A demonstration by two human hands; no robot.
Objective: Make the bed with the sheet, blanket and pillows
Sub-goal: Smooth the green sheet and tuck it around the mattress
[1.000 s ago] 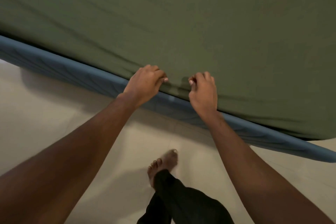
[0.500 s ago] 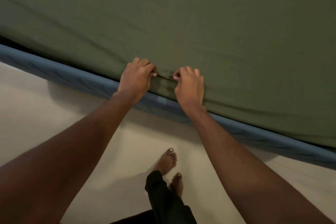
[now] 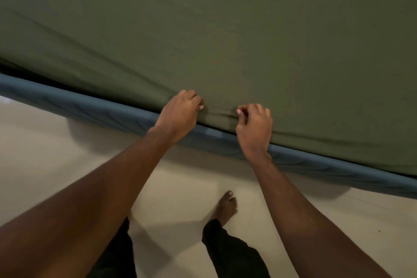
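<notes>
Pinching the green sheet (image 3: 225, 40) at its near hem, the left hand (image 3: 180, 113) sits at nine o'clock of the right hand (image 3: 253, 126), above the blue mattress edge (image 3: 94, 106).

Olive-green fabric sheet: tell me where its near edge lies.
In the head view, the olive-green fabric sheet ends along the blue quilted mattress side, its edge gripped mid-frame by the left hand and right hand.
</notes>
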